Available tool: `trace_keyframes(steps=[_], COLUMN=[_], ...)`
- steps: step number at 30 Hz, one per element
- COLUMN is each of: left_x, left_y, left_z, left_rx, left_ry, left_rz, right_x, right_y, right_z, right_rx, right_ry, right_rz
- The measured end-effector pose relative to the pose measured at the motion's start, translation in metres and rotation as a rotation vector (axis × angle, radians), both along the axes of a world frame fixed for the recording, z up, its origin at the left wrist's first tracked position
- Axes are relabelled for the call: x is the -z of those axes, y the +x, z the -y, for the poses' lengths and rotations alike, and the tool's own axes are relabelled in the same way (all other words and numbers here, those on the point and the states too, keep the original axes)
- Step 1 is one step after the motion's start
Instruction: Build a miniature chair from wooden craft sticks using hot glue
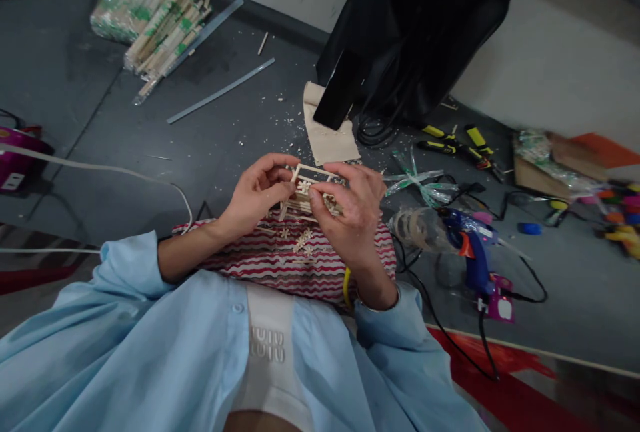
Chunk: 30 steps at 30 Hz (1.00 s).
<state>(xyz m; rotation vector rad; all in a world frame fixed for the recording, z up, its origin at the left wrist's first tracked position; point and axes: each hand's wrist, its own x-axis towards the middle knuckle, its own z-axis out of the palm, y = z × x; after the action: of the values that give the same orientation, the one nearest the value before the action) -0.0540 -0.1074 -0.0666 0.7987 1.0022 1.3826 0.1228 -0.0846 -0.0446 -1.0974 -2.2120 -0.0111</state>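
Note:
Between my two hands is a small wooden stick frame (314,171), pale and box-like, with little flower-shaped pieces in it. My left hand (263,185) pinches its left side between thumb and fingers. From the right, my right hand (353,209) closes around the other side, its thumb on the near part and fingers over the top. Below the frame, several small wooden flower shapes (303,240) and thin sticks lie on a red-and-white striped cloth (240,262). Part of the frame is hidden behind my right fingers.
At right, a blue glue gun (473,245) rests by a clear bottle (417,229), with cables around it. Yellow-black pliers (445,142) lie farther back. Ahead are a phone (339,95) and a black bag (400,32). Packs of sticks (163,35) and a glue stick (220,91) lie left.

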Motion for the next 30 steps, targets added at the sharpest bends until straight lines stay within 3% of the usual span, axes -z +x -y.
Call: trace_keyframes(steps=[20, 24, 30], left_x=[0.004, 0.002, 0.001], left_y=[0.002, 0.003, 0.003], left_z=[0.000, 0.001, 0.001], left_rx=[0.009, -0.002, -0.021], left_ry=[0.020, 0.027, 0.034], left_rz=[-0.011, -0.014, -0.038], right_x=[-0.001, -0.008, -0.022], right_y=[-0.001, 0.007, 0.026], right_z=[-0.001, -0.003, -0.006], right_rx=[-0.017, -0.034, 0.056], right_ry=[-0.032, -0.037, -0.055], right_rz=[0.008, -0.027, -0.089])
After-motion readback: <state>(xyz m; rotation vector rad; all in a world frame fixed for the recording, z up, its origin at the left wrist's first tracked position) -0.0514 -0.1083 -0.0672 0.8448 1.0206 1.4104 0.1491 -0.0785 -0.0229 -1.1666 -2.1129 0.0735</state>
